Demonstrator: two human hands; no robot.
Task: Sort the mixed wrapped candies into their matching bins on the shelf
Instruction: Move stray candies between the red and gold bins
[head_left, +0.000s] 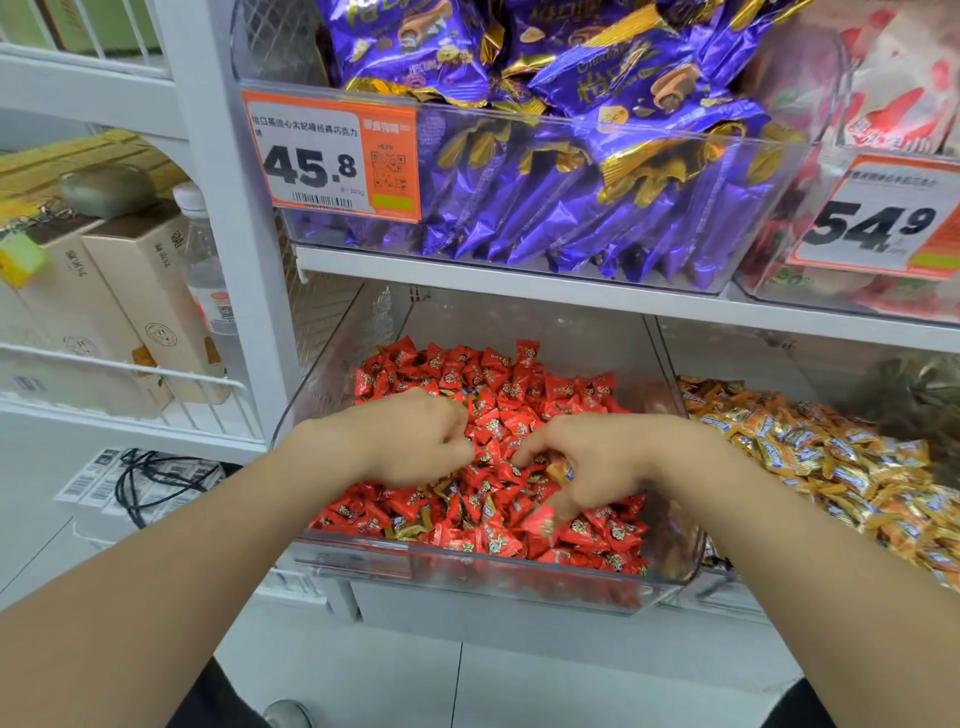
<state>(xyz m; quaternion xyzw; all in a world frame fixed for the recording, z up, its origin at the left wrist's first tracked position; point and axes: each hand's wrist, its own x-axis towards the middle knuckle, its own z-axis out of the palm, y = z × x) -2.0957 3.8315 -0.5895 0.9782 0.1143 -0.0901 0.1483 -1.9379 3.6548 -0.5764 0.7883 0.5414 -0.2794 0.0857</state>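
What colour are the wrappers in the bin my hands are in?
Mostly red wrappers, a few gold strays mixed in; head view.

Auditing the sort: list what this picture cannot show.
Head view only:
Left hand: fingertips curled under, its grip hidden.
Right hand: fingers buried among red candies, hold unclear.
Orange-gold candies: pile cut by the right edge.
54.9 price tag: cut by right edge, print blurred.
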